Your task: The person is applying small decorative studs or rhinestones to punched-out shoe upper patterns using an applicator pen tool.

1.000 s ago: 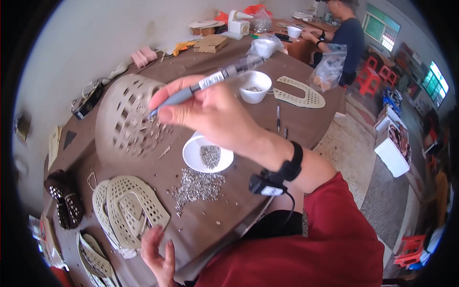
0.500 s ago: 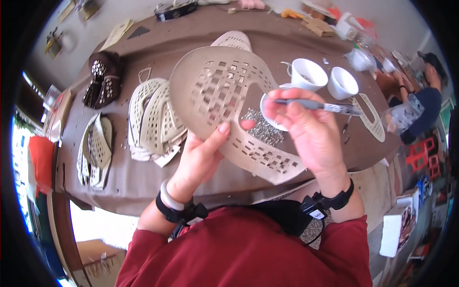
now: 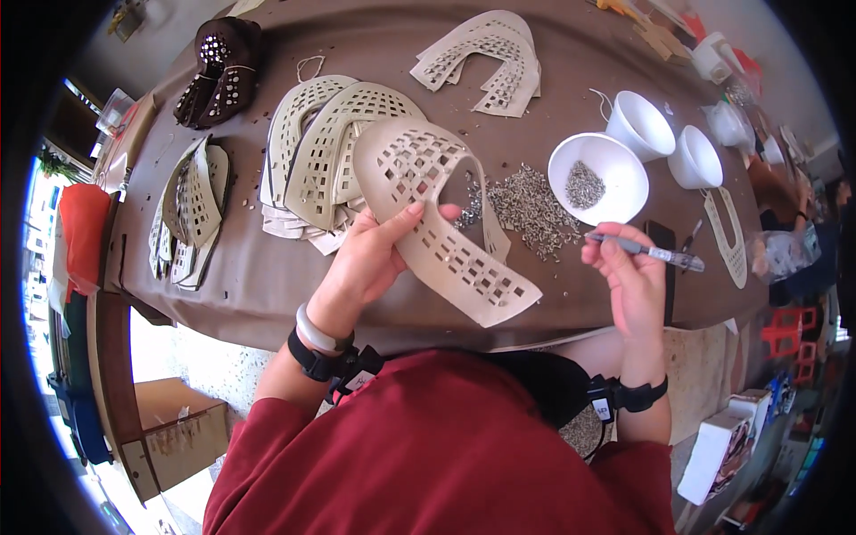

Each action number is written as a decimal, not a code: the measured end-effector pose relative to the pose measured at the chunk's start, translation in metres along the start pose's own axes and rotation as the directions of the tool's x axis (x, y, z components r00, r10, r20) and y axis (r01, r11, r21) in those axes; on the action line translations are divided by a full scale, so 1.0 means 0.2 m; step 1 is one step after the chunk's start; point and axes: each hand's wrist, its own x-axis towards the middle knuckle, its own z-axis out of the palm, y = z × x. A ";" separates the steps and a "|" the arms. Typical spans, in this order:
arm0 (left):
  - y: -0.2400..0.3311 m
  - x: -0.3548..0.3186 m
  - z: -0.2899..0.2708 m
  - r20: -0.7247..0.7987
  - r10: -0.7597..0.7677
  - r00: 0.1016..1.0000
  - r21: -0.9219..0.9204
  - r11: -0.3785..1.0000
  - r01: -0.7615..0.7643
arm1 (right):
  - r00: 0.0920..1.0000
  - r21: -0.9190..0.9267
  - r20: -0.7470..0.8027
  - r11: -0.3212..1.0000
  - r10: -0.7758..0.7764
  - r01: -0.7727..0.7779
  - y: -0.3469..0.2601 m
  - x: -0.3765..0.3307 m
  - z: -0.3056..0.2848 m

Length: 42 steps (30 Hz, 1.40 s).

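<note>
My left hand (image 3: pixel 373 260) grips a beige, U-shaped cut-out piece with square holes (image 3: pixel 434 205), held just above the brown table (image 3: pixel 374 40). My right hand (image 3: pixel 629 276) is to its right, closed around a grey pen-like tool (image 3: pixel 649 253) that points right. A pile of small grey bits (image 3: pixel 526 203) lies on the table between the two hands. A white bowl (image 3: pixel 599 160) with more grey bits stands beyond my right hand.
Stacks of similar beige perforated pieces (image 3: pixel 316 152) lie left, with more at the far left (image 3: pixel 192 214) and at the back (image 3: pixel 486 53). Two white cups (image 3: pixel 644 125) stand right, a dark studded shoe (image 3: pixel 218 67) back left. Another person sits at the far right edge.
The view has swung down and left over the table. My left hand has lowered the perforated piece toward the table, and my right hand with the tool has drawn away to the right.
</note>
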 end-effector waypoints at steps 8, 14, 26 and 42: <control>-0.02 -0.05 -0.07 -0.070 -0.068 0.995 -0.010 0.998 0.068 | 0.981 -0.147 0.132 0.981 0.144 -0.124 0.12 0.00 0.06; -0.02 -0.07 -0.14 -0.131 -0.113 0.985 0.077 0.989 0.124 | 0.980 -0.266 0.117 0.956 0.161 -0.126 0.20 0.00 0.05; 0.02 -0.07 -0.14 -0.163 -0.110 0.980 0.189 0.972 0.141 | 0.997 -0.242 0.069 0.970 0.025 -0.008 0.16 0.00 -0.03; 0.30 0.07 -0.22 -0.063 0.439 0.896 0.809 0.548 -0.212 | 0.988 -0.464 0.111 0.885 0.111 -0.048 0.03 -0.03 -0.16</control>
